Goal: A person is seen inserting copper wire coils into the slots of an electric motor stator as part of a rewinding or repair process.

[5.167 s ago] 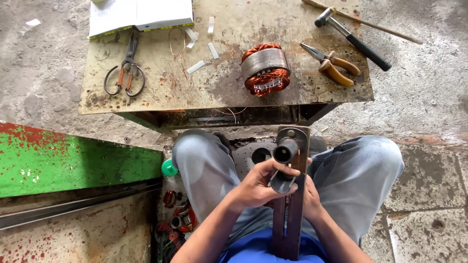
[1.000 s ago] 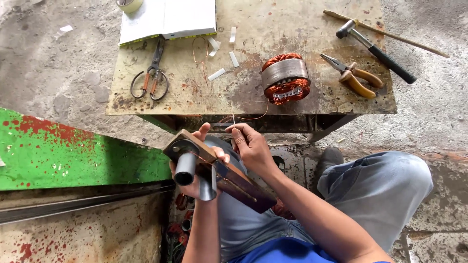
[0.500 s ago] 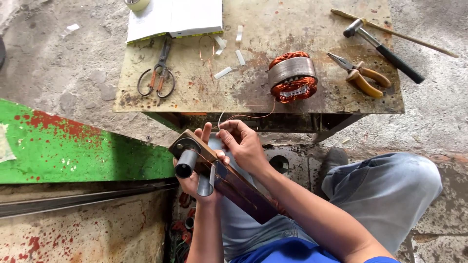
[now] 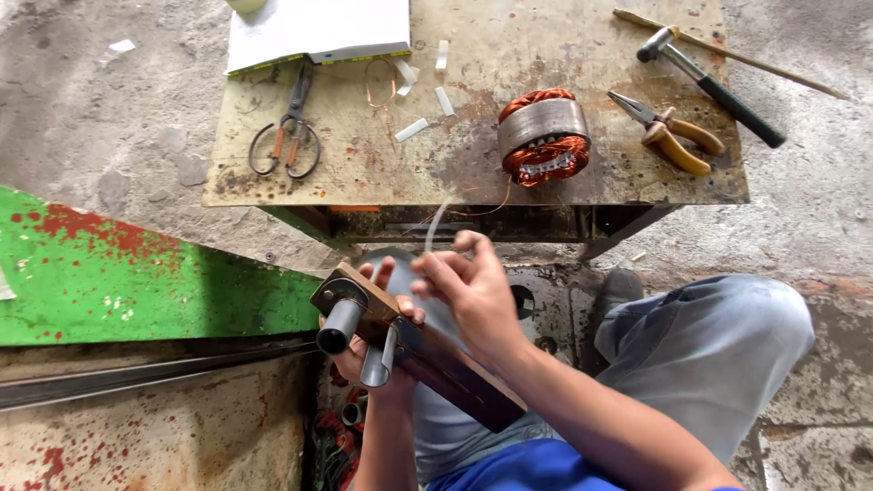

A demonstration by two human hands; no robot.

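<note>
Wooden winding form (image 4: 427,359) with two grey tubes sits gripped in the left hand (image 4: 373,350); the right hand (image 4: 473,291) pinches a thin wire (image 4: 435,227) just above. Likely risk: the wire slips or kinks, should the pinch loosen.

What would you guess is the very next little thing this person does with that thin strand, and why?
Probably lay the thin strand down between the two short tubes on the wooden form. The right hand pinches the strand just above them, and the left hand grips the form from below, tilted with the tubes facing up.
</note>
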